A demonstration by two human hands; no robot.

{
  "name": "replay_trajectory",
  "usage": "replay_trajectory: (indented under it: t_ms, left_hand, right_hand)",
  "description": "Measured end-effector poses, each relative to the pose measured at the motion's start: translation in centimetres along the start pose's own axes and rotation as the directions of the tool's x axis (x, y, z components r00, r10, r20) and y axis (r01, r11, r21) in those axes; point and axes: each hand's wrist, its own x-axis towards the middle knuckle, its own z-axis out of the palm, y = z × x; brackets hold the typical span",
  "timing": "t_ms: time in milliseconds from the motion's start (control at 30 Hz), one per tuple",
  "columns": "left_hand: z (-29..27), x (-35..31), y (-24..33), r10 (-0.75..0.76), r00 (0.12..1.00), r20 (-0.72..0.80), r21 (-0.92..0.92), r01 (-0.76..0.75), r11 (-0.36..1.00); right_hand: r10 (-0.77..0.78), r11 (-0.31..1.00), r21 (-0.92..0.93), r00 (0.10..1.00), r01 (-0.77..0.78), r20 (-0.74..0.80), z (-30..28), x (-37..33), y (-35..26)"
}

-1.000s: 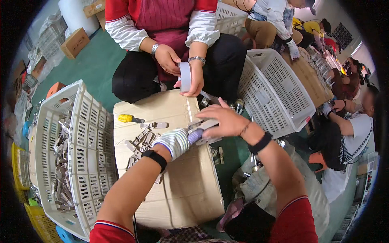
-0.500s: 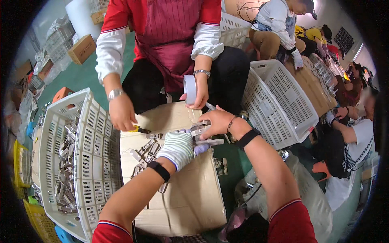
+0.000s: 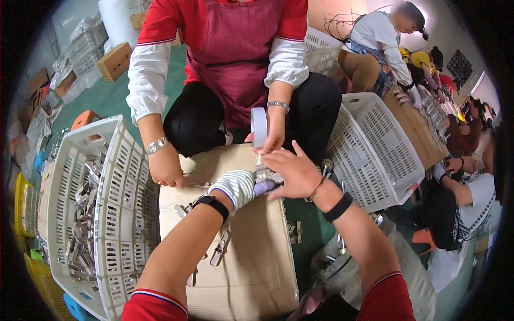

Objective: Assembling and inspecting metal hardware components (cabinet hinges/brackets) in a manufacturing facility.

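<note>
My gloved left hand [image 3: 234, 189] curls around metal clips [image 3: 264, 172] near the frame's centre. My bare right hand [image 3: 296, 172] spreads wide over them; I cannot tell whether it grips. Beneath is a cardboard top [image 3: 251, 262] bearing a loose clip [image 3: 220, 249]. Above, a co-worker's hand [image 3: 276, 130] holds a pale tape roll [image 3: 261, 128]. A white crate [image 3: 111, 214] stands at left.

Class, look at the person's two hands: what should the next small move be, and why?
Probably, gently steady the metal pieces with the fingers of the right hand: the gloved left hand grips them from one side, the right hand is spread close against them, and a co-worker's hand holds a pale roll just beyond.
</note>
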Motion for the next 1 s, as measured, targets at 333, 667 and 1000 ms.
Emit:
replay_trajectory:
  t_ms: [333,667,1000]
  left_hand:
    - [0.1,0.3,0.1,-0.085,0.989,0.123,0.093,0.074,0.993]
    - [-0.5,0.1,0.4,-0.118,0.972,0.201,0.064,0.107,0.992]
    - [0.8,0.3,-0.4,-0.124,0.975,0.186,0.090,0.109,0.990]
  right_hand:
    - [0.014,0.998,-0.052,0.995,-0.019,-0.102,1.0,-0.5,-1.1]
    - [0.017,1.000,-0.011,0.991,-0.018,-0.135,1.3,-0.4,-1.1]
    - [0.047,0.999,-0.013,0.991,-0.049,-0.121,1.5,-0.7,-1.4]
